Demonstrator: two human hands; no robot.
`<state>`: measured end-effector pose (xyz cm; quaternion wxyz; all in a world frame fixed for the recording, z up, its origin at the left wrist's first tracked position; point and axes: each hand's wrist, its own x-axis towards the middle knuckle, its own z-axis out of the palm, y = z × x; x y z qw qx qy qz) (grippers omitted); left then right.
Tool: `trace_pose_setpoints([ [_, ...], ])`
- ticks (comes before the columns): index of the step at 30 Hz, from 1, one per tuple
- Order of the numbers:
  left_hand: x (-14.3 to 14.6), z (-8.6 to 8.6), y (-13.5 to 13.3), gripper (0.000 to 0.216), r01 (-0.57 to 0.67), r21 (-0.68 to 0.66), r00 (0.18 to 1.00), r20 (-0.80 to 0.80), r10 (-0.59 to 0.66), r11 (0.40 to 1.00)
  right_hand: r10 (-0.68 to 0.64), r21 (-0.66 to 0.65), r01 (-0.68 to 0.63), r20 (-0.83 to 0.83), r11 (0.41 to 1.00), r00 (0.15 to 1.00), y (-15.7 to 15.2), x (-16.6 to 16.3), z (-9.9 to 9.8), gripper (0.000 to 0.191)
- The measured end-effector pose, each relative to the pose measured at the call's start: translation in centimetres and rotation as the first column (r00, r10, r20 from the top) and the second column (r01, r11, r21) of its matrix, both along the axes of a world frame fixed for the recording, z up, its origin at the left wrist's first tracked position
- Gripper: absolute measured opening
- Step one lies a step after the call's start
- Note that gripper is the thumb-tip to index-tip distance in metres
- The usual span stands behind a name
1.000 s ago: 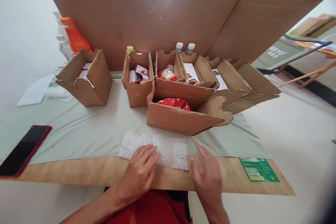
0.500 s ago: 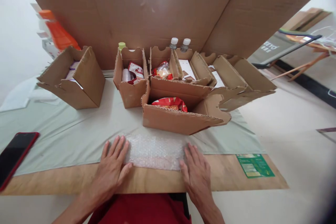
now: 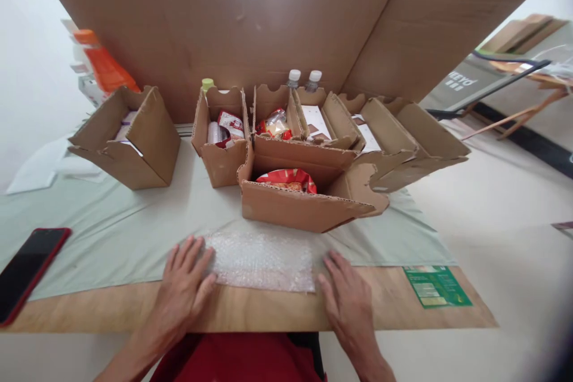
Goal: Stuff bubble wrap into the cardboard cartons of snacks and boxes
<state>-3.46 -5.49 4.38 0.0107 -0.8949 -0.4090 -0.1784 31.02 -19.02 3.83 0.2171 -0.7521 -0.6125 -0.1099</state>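
Note:
A sheet of clear bubble wrap [image 3: 262,262] lies flat near the front edge of the table, partly on the pale green cloth [image 3: 116,239] and partly over bare wood. At its left end rests my left hand [image 3: 185,283], fingers stretched out and close to the wrap's edge. My right hand [image 3: 347,292] lies palm down just beyond the right end, a small gap from the wrap, with its fingers extended. Neither hand holds anything. Behind the wrap stands a cardboard bin [image 3: 304,209] with a red snack packet [image 3: 289,180] inside.
Several cardboard bins, including one holding pouches [image 3: 219,161] and a separate left one [image 3: 147,155], line the back against a tall cardboard panel [image 3: 268,24]. A phone [image 3: 31,268] lies left, a green card [image 3: 436,286] right. An orange bottle [image 3: 107,65] stands behind.
My right hand has moved right, away from the bubble wrap's end. My left hand has shifted slightly left. The wrap stays flat, and the camera view has shifted a little.

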Motion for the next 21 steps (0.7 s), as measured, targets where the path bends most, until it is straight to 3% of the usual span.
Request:
trace_pose_setpoints([
  [4,0.0,0.3,0.2,0.045,-0.257,-0.050,0.964,0.056,0.260,0.965,-0.063,-0.008,0.063,-0.012,0.998,0.998,1.9,0.3,0.9,0.045],
  [8,2.2,0.3,-0.4,0.022,-0.268,-0.096,0.946,0.163,0.281,0.959,0.001,-0.046,-0.003,-0.044,0.999,0.999,4.9,-2.0,1.3,0.040],
  [11,2.8,0.9,-0.7,0.012,-0.216,-0.130,0.925,0.289,0.246,0.968,0.060,-0.002,-0.062,-0.239,0.998,0.969,4.5,-3.1,1.7,0.032],
  [14,2.0,2.4,-0.1,0.014,-0.162,-0.170,0.912,0.351,0.214,0.972,-0.008,-0.046,-0.017,-0.509,0.999,0.861,2.2,-3.9,2.7,0.027],
  [16,1.5,3.6,1.3,0.013,-0.148,-0.181,0.912,0.355,0.205,0.972,-0.049,-0.098,-0.017,-0.630,0.995,0.775,0.5,-4.9,3.3,0.036],
  [21,3.0,5.7,7.7,0.022,-0.068,-0.150,0.938,0.327,0.114,0.986,0.005,-0.132,-0.203,-0.827,0.970,0.563,-0.9,-9.9,3.2,0.066],
])
